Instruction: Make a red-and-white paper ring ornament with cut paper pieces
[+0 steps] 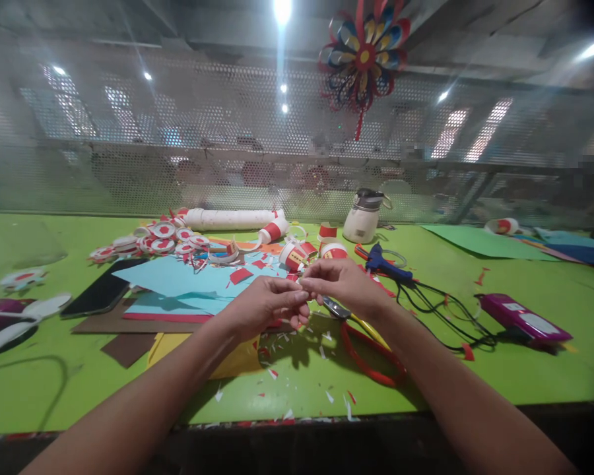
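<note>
both hands meet above the green table (pixel 475 369). left hand (pixel 264 307) and right hand (pixel 344 287) pinch a small pale paper piece (pixel 301 282) between fingertips, held just over the paper scraps (pixel 297 369). scissors (pixel 361 336) with red and yellow handles lie under the right wrist. blue glue gun (pixel 383 262) just behind. paper cups (pixel 297 254) near the blue paper sheet (pixel 178 277). phone (pixel 101 293) to the left.
</note>
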`<state>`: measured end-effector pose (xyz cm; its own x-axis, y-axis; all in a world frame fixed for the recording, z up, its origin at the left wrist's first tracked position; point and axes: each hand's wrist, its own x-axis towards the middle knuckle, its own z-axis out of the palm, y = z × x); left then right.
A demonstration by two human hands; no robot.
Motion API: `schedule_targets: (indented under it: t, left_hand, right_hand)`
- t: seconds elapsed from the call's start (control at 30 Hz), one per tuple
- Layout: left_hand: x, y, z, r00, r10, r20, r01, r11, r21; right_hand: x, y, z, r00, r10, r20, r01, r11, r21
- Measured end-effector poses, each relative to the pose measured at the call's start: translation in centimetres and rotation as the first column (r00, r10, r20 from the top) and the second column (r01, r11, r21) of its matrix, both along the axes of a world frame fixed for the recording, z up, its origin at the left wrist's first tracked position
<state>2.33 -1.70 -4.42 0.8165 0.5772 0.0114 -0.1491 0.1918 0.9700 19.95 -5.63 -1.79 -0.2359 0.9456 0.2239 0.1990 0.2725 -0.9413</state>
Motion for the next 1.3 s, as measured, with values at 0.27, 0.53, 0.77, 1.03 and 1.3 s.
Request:
schedule_targets:
  t: [0.27, 0.53, 0.77, 1.03, 1.3]
  left_hand:
    - [-0.1, 0.0, 0.3, 0.994, 0.081, 0.080, -0.073, 0.992, -0.107]
    - [-0.1, -0.2, 0.2, 0.982, 0.125, 0.139, -0.113, 0.990, -0.088]
    - [-0.2, -0.3, 0.1, 0.984, 0.116, 0.132, -0.109, 0.992, -0.064]
    - [-0.4, -0.5, 0.5, 0.971, 0.121, 0.205, -0.109, 0.992, -0.071]
    - [0.1, -0.5, 0.7, 0.978, 0.162, 0.131, -0.161, 0.987, -0.023]
  right_hand:
    - [-0.3, -1.8, 1.4, 0.940, -0.106, 0.325, -0.062, 0.882, 0.467]
    - [-1.1, -2.4, 1.0, 0.822, -0.331, 0.464, -0.128, 0.686, 0.716]
    - [-1.3, -2.4, 0.9, 0.818, -0.347, 0.459, -0.140, 0.654, 0.743]
    - [-1.2, -2.0, 0.9, 0.807, -0.367, 0.463, -0.103, 0.685, 0.721]
    - [-1.2, -1.8, 0.6, 0.781, -0.402, 0.478, -0.068, 0.706, 0.705]
